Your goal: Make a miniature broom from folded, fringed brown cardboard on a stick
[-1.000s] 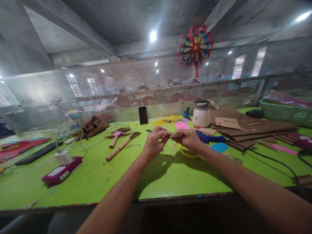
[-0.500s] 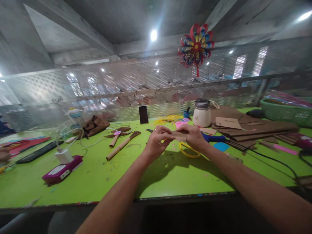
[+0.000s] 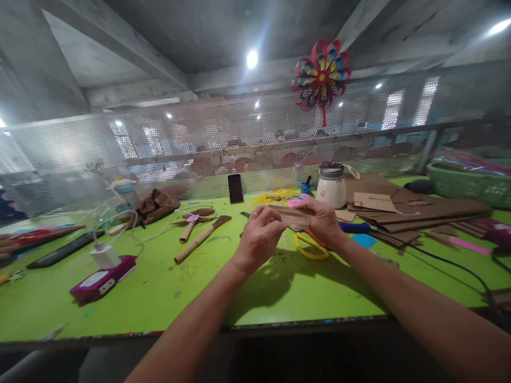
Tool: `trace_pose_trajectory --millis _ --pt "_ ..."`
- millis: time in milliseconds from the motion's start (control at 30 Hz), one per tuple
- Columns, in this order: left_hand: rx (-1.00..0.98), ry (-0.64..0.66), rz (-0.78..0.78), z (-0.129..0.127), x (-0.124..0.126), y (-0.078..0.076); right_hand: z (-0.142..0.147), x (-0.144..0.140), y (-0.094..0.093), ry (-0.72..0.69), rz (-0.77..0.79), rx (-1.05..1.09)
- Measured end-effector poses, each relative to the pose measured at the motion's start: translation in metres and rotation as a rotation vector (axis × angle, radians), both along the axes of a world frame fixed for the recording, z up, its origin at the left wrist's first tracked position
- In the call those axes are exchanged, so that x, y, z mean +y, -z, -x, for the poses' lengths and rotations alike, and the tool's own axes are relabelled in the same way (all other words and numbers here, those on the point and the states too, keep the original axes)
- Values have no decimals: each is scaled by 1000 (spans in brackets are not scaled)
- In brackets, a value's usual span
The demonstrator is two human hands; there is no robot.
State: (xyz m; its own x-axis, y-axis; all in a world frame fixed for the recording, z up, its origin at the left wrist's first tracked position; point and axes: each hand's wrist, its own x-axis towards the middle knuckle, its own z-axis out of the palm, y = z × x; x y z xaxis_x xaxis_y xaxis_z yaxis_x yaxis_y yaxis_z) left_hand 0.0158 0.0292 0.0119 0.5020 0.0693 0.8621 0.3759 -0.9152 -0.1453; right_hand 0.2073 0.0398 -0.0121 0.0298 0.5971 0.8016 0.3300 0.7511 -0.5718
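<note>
Between my two hands is a narrow piece of brown paper (image 3: 294,216), held a little above the green table (image 3: 159,298). My left hand (image 3: 261,236) pinches its left end, and my right hand (image 3: 323,223) grips its right end. Under my right hand lie scissors with a yellow handle (image 3: 312,252); their blades are mostly hidden by the hand and paper. A dark blue handle (image 3: 353,227) pokes out just right of my right wrist. To the left of my hands lie rolled brown paper tubes with fringed ends, one of them a long roll (image 3: 195,247).
Behind my hands stand a phone (image 3: 235,188) and a cream jar (image 3: 331,187). Brown paper sheets (image 3: 423,205) and a green basket (image 3: 471,183) fill the right side. On the left are a purple power strip (image 3: 101,279) with a cable and another person's hand (image 3: 10,246).
The brown paper has been raised slightly and tilted, so more of its face shows. My left fingers have curled further round its end. The other person's hand at far left has shifted.
</note>
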Motion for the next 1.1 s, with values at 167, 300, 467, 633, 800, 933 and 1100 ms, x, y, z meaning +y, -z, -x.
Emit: trace_pose_trajectory --millis 167,300,467,633,800,933,1100 --pt "-277 -16 357 1 -1 1 1 -10 -9 95 -147 -122" --pt "-572 -57 864 5 8 1 3 -13 -11 142 -201 -211" --pt "-624 208 1463 2 11 0 6 -12 -9 132 -264 -250" --pt "-787 234 1432 2 16 0 8 -12 -7 89 -284 -203" --pt "-910 189 1383 11 22 -5 9 -11 -7 85 -239 -167" --pt "-756 378 1569 8 14 -5 8 -8 -3 49 -186 -124" --pt "-631 447 1572 6 14 1 5 1 5 -85 -40 -23"
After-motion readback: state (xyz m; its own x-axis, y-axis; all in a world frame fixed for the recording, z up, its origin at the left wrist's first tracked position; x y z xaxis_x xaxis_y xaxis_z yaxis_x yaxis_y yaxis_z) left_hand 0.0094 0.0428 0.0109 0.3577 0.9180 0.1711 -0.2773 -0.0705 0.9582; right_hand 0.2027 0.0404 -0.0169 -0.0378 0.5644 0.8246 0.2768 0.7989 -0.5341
